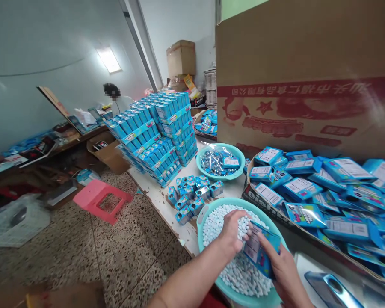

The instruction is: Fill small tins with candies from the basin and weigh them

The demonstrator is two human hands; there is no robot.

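Upper right: the background is being blocked by a large cardboard carton (308, 51). Right: space is being taken up by a dark-walled tray (269, 209) of blue boxes. Upper centre: stacked blue boxes (154, 137) are being borne by the table. Lower centre: a teal basin (200, 233) is being partly hidden by both hands; above it, one blue box (255, 252) is being gripped, tilted, by the right hand (284, 265), and white pellets (243, 226) are being cupped just beside it by the curled left hand (232, 229).
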